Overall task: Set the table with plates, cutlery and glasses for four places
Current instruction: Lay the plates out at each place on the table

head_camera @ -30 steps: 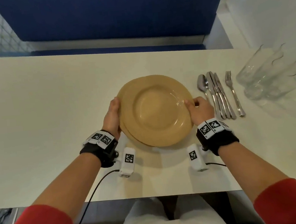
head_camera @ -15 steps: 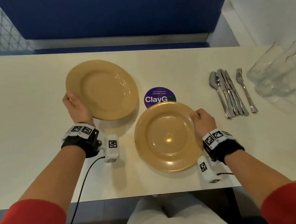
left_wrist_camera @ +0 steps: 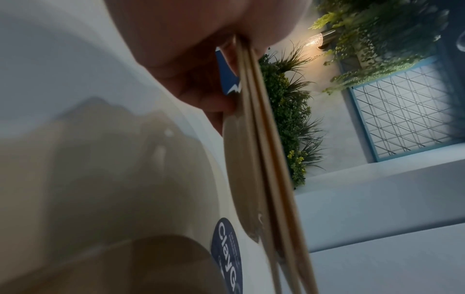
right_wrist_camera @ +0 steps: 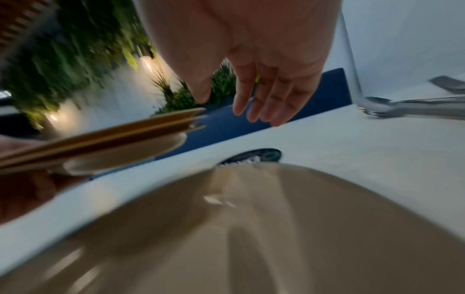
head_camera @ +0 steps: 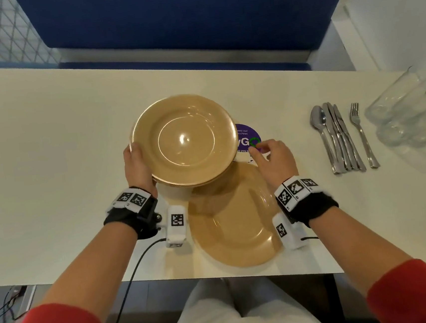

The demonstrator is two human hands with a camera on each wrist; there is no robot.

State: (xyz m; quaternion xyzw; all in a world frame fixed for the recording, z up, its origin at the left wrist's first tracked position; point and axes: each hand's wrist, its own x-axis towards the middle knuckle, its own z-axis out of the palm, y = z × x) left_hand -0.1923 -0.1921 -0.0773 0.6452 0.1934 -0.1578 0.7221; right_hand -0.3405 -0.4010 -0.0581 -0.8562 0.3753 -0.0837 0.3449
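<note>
My left hand (head_camera: 139,160) grips a small stack of tan plates (head_camera: 184,140) by its left rim, thumb on top, and holds it lifted over the middle of the table. In the left wrist view my left hand (left_wrist_camera: 226,79) pinches the stacked rims (left_wrist_camera: 261,159) edge-on. One more tan plate (head_camera: 233,224) lies flat near the front edge, partly under the stack. My right hand (head_camera: 258,151) hovers over the far rim of that plate, just right of the stack, holding nothing; its fingers (right_wrist_camera: 251,103) hang straight and loose. Cutlery (head_camera: 339,136) and clear glasses (head_camera: 410,111) sit at the right.
A round purple sticker (head_camera: 248,134) on the cream table (head_camera: 51,164) is half hidden by the stack. A spoon, knives and a fork (head_camera: 360,131) lie side by side. A blue bench back runs along the far side, with a white wall at the right.
The left hand carried the stack from the left back over the table's middle. The right hand let go of the single plate, which now lies on the table, and moved toward the stack.
</note>
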